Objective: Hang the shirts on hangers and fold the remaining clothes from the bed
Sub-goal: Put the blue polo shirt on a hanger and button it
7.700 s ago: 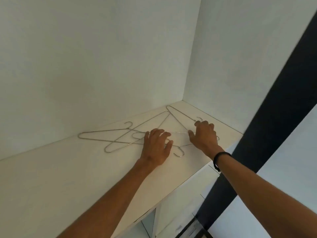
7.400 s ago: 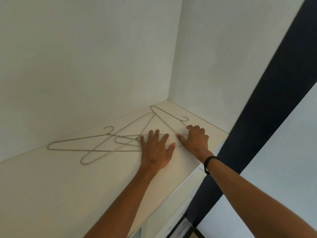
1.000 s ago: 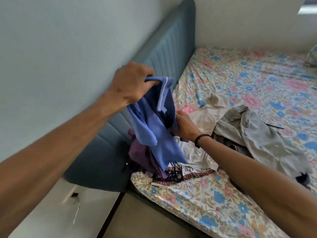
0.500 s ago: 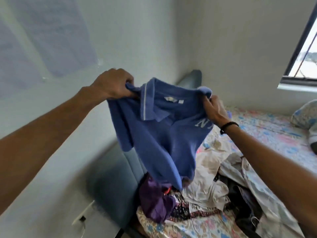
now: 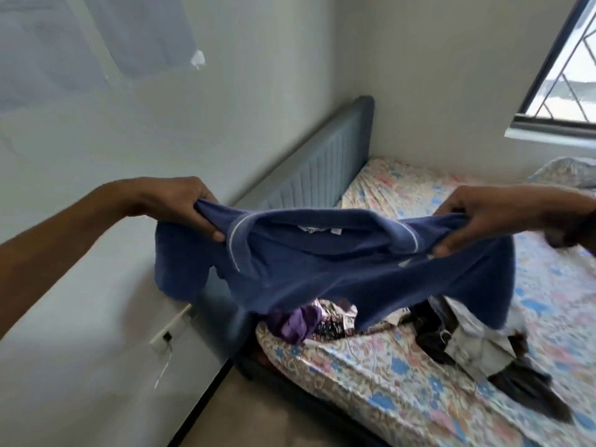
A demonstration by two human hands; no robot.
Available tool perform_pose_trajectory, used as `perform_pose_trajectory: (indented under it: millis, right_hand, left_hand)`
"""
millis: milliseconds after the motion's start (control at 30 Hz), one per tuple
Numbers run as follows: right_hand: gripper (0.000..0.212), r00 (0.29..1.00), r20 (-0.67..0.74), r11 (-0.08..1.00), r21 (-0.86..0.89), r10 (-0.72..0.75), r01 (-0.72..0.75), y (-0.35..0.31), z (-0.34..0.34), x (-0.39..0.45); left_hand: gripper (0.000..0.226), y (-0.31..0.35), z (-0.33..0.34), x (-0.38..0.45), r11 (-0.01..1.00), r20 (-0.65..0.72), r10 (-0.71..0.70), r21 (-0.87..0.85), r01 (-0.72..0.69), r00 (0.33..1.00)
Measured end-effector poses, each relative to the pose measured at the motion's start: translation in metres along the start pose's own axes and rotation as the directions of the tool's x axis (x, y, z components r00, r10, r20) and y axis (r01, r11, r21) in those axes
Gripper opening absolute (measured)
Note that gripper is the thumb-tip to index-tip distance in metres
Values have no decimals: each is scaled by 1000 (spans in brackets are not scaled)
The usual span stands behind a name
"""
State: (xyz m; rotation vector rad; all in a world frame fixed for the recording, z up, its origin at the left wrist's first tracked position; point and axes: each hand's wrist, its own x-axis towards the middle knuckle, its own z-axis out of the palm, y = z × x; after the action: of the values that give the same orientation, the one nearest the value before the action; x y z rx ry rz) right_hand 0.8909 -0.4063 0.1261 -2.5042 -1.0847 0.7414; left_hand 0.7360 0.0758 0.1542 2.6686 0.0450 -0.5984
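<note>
Your left hand point(image 5: 180, 201) has its fingers curled over one shoulder of the blue polo shirt point(image 5: 338, 269), thumb pinching the cloth just outside the collar; your right hand point(image 5: 477, 217) pinches the other shoulder the same way. Both grips look shallow — a fold of fabric rather than a seam — so a hard shake could pull a shoulder free and drop the shirt.

The shirt hangs stretched between your hands in the air, above the near left corner of the bed point(image 5: 371, 382), its hem hovering over the pile of clothes point(image 5: 309, 321) heaped at that corner beside the headboard point(image 5: 322, 169). If it slips, it probably lands back in that heap and tangles with the purple garment there.

No hanger shows anywhere in view, so you will likely have to free one hand to fetch one. Held by a single shoulder, the shirt would sag and twist, and the collar could fold under — making the hanger awkward to thread. The light trousers point(image 5: 474, 337) near the bed's front edge look close to sliding off if the heap gets dragged.
</note>
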Motion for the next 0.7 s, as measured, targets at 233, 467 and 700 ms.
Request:
perform_pose_trajectory:
  millis: [233, 467, 700]
  right_hand:
    - [36, 988, 143, 828, 548, 49, -120, 47, 20, -31]
    - [32, 931, 80, 754, 564, 356, -337, 186, 99, 99]
    - [49, 794, -38, 758, 329, 607, -563, 375, 202, 288]
  left_hand:
    - [55, 12, 25, 36, 982, 360, -17, -169, 83, 933]
    - [76, -29, 127, 248, 990, 194, -63, 135, 37, 979]
    - [31, -71, 265, 489, 952, -55, -305, -22, 304, 951]
